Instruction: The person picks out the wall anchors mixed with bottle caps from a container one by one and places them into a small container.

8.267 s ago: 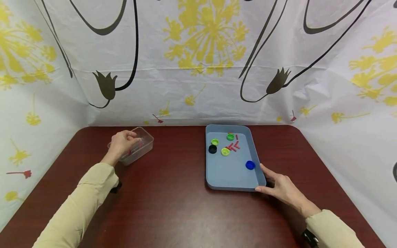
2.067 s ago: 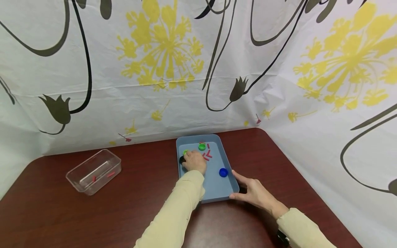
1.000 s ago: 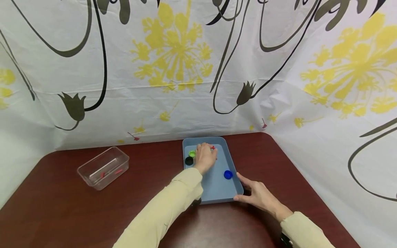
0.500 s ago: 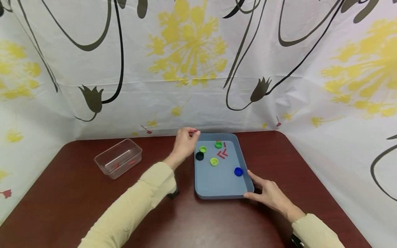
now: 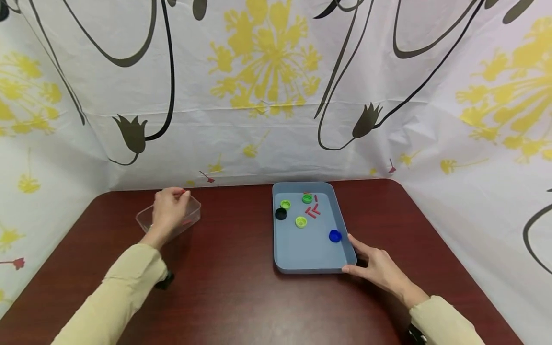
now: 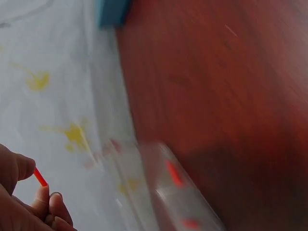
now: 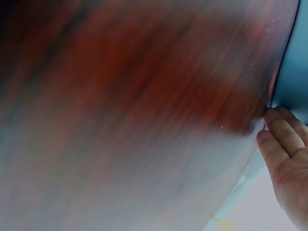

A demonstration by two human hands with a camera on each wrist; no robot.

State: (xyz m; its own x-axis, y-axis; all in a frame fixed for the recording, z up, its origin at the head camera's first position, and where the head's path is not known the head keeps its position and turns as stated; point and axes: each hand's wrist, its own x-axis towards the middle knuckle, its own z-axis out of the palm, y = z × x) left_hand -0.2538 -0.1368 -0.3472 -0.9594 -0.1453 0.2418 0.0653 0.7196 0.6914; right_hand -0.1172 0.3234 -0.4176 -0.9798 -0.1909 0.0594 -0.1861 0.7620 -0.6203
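Note:
Over the clear plastic box (image 5: 195,211), my left hand (image 5: 169,211) pinches a small red stick between thumb and fingers. In the left wrist view that red stick (image 6: 40,176) shows between the fingertips, and two more red pieces lie blurred in the box. My right hand (image 5: 384,270) touches the near right corner of the blue-grey tray (image 5: 308,254), thumb at the front wall and fingers along the side. The right wrist view shows those fingers fairly straight against the tray's wall (image 7: 294,72).
Inside the tray lie several red sticks (image 5: 312,214), a green cap (image 5: 306,198), two yellow-green caps (image 5: 301,222), a black cap (image 5: 281,213) and a blue cap (image 5: 335,235). A patterned white cloth (image 5: 241,143) stands behind the dark red-brown table (image 5: 241,297).
My left hand reached into the tray, picked up a red stick and carried it left to above the clear box. My right hand has stayed at the tray's corner. The head view has shifted.

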